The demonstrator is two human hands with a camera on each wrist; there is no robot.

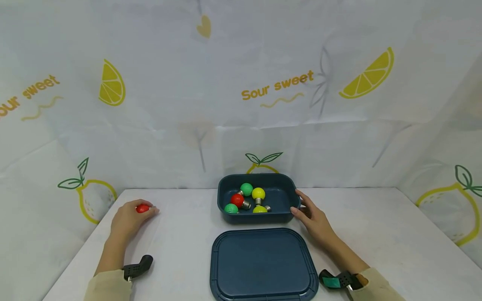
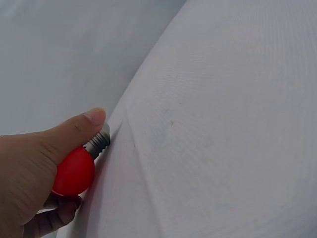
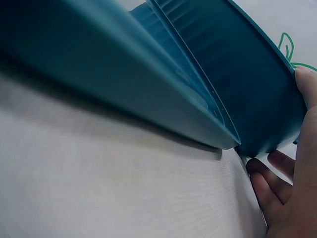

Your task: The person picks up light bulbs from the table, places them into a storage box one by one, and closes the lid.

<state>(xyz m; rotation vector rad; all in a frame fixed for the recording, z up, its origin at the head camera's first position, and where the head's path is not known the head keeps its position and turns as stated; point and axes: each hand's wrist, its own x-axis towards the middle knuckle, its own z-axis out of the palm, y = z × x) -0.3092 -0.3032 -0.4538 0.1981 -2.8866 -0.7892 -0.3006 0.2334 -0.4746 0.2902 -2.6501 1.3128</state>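
At the left of the table, my left hand (image 1: 129,219) holds a red light bulb (image 2: 75,171). The left wrist view shows the thumb along its silver screw base and fingers beneath the round red part. My right hand (image 1: 316,219) holds the right end of a dark blue box (image 1: 280,217), the thumb and fingers around its corner. Inside the box lie several round light bulbs: a red bulb (image 1: 237,200), a green bulb (image 1: 246,189), another green bulb (image 1: 231,208), a yellow bulb (image 1: 258,193) and another yellow bulb (image 1: 260,209), partly hidden by the front wall.
A dark blue lid (image 1: 263,263) lies flat on the white table (image 1: 177,251), in front of the box. Behind the table hangs a white cloth (image 1: 162,104) printed with lemons. Each wrist wears a black strap device, the left device (image 1: 138,267) and the right device (image 1: 340,280).
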